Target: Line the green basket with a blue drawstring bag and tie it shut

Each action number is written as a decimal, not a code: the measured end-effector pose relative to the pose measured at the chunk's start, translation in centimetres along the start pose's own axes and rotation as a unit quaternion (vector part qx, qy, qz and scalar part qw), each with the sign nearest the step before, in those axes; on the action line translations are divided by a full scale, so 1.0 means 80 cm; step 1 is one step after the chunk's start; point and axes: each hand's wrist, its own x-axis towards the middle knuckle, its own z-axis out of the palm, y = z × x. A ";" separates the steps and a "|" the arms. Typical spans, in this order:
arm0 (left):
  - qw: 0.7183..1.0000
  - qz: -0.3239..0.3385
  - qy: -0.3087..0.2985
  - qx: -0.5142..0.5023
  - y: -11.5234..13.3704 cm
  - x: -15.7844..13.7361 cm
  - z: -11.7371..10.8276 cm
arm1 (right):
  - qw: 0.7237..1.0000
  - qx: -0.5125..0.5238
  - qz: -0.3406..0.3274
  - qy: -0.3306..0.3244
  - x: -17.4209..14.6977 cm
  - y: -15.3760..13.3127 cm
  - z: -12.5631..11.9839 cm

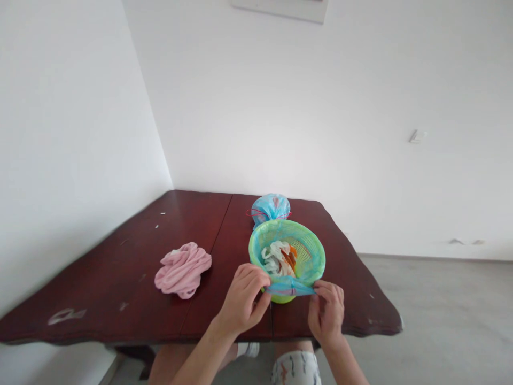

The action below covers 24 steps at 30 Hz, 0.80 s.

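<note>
A green plastic basket point(255, 250) with mesh sides stands near the table's front edge, tilted a little toward me. A thin blue plastic bag point(290, 289) lines it and folds over its front rim. My left hand point(248, 294) pinches the bag's edge at the left of the rim. On the right, my right hand point(327, 310) pinches the same edge, and the film is stretched between both hands. Inside the basket lie crumpled white plastic point(275, 255) and an orange piece point(292, 259) whose kind I cannot make out.
Behind the basket sits a tied blue bag point(272, 207) with red drawstrings. A bunched pink cloth point(183, 270) lies to the left on the dark red wooden table point(144, 256). White walls point(280, 117) border the table at the back and left. Small white scraps dot the tabletop.
</note>
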 end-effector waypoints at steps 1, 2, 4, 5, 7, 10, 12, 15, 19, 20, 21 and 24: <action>1.000 -0.004 -0.004 0.002 -0.002 0.005 -0.001 | 1.000 -0.005 0.001 -0.002 0.006 0.001 -0.002; 1.000 -0.011 -0.012 0.006 -0.005 0.011 -0.002 | 1.000 -0.012 0.006 -0.004 0.012 0.002 -0.004; 0.999 -0.034 -0.031 0.016 -0.013 0.024 -0.004 | 0.999 -0.030 0.025 -0.010 0.026 0.008 -0.008; 0.998 -0.047 -0.039 0.021 -0.019 0.031 -0.006 | 0.998 -0.040 0.034 -0.017 0.033 0.012 -0.011; 0.996 -0.068 -0.049 0.028 -0.032 0.044 -0.010 | 0.997 -0.050 0.042 -0.041 0.046 0.024 -0.018; 0.993 -0.095 -0.059 0.035 -0.056 0.057 -0.018 | 0.993 -0.037 0.041 -0.100 0.062 0.048 -0.029; 0.991 -0.109 -0.062 0.035 -0.075 0.062 -0.023 | 0.991 -0.028 0.048 -0.125 0.070 0.066 -0.036; 0.992 -0.101 -0.072 0.025 -0.106 0.068 -0.028 | 0.988 -0.020 0.074 -0.136 0.084 0.092 -0.043; 0.992 -0.083 -0.088 0.033 -0.139 0.085 -0.032 | 0.977 -0.026 0.135 -0.162 0.104 0.125 -0.045; 0.991 -0.085 -0.089 0.048 -0.144 0.090 -0.033 | 0.972 -0.022 0.152 -0.178 0.108 0.133 -0.046; 0.990 -0.088 -0.088 0.067 -0.148 0.096 -0.035 | 0.965 -0.010 0.172 -0.199 0.111 0.142 -0.046; 0.985 -0.090 -0.080 0.127 -0.156 0.113 -0.043 | 0.915 0.077 0.263 -0.296 0.116 0.170 -0.044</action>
